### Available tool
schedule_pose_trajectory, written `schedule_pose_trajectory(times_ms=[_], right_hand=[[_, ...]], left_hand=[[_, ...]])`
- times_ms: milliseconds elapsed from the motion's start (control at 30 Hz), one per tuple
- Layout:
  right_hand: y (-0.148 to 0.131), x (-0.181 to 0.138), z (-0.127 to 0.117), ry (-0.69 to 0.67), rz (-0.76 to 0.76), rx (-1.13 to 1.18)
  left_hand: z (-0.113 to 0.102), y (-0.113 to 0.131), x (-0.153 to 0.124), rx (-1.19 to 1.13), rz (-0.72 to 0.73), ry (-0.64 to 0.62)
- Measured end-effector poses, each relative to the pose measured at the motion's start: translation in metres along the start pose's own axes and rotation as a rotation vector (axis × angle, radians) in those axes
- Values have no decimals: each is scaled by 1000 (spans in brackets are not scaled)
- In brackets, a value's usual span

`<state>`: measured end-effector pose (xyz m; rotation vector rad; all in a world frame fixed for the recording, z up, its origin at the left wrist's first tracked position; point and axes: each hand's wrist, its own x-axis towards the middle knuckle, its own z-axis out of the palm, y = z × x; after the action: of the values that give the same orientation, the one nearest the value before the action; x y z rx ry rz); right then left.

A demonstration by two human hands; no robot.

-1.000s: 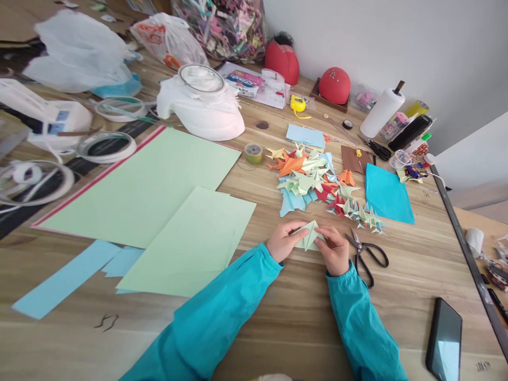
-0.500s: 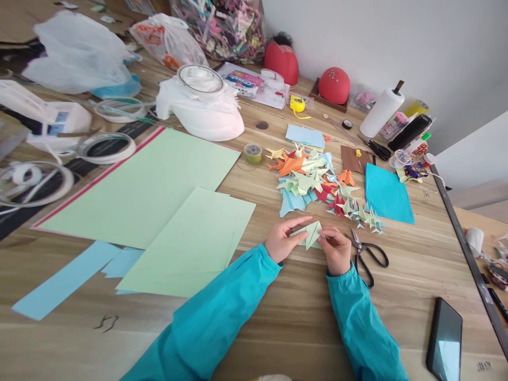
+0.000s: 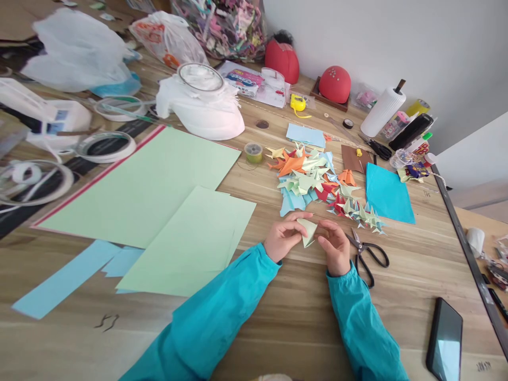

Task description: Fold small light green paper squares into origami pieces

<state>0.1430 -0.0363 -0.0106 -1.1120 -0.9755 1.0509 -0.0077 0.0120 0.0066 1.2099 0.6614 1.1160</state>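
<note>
Pale green folded paper, pinched in the left fingers near the scissors, could crease crookedly if the right fingers (loosely curled beside it, contact unclear) nudge a flap off line.

A black smartphone lies screen up, well to the right of the right hand and nearer the wearer. Beyond the right hand, at the wall, a red dome sits on a brown tray; a white ribbed roll stands farther right. Beyond the left hand lies a yellow tape measure. Far to its left are coiled white strips and a white plastic bag.
</note>
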Motion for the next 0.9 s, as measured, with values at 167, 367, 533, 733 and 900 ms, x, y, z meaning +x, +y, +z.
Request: schedule_pose_trajectory(times_ms=[167,367,533,733,900], right_hand=[[0,1,1,-27,4,26],[2,2,0,-42,67,76],[2,5,-1,108,93,143],[0,6,2,212,114,172],[1,6,1,176,122,166]], left_hand=[[0,0,0,-23,-59,-41],[0,-5,0,-68,-72,-84],[0,-12,1,-108,-116,79],[5,-11,1,-223,-242,129],[6,-10,1,-113,-264,144]])
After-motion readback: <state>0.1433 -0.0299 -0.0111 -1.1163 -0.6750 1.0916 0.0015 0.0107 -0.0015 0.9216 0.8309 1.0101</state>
